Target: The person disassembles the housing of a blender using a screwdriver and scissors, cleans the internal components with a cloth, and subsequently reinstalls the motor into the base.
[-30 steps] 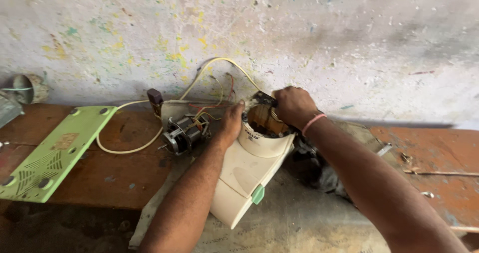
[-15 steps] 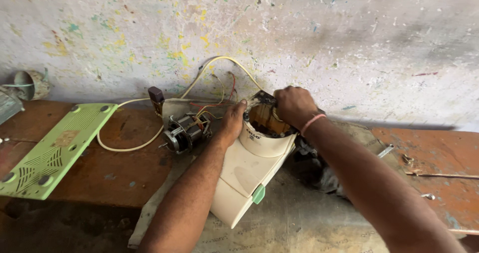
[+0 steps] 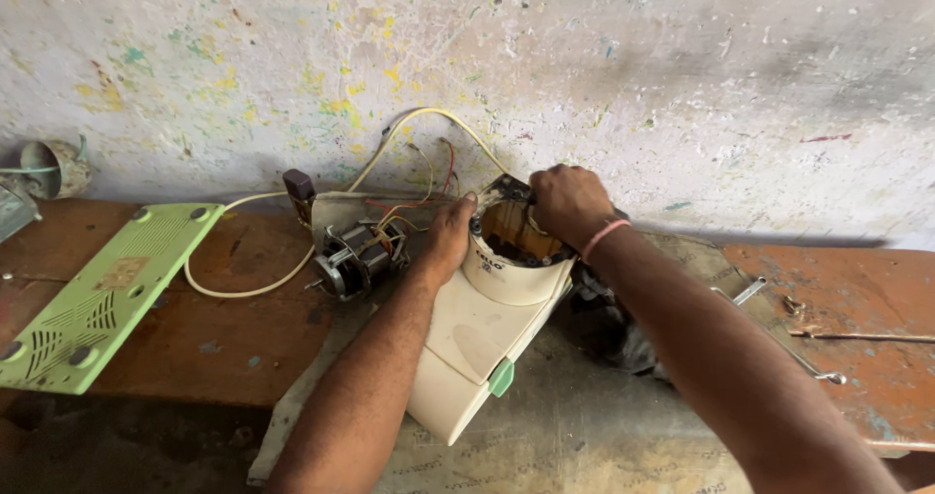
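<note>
Little has changed from half a second earlier: both hands stay on the cream appliance housing (image 3: 487, 343), which lies tilted on the grey mat (image 3: 584, 426) on the workbench. The left hand (image 3: 450, 233) still presses its curled fingers against the housing's round open end. The right hand (image 3: 568, 202) remains closed over the far rim, fingers inside; what they pinch cannot be told. Left of the housing sit a bare electric motor (image 3: 349, 258), its looping white cord (image 3: 243, 285) and a green base plate (image 3: 97, 294). Right of it lies a metal rod (image 3: 857, 336).
</note>
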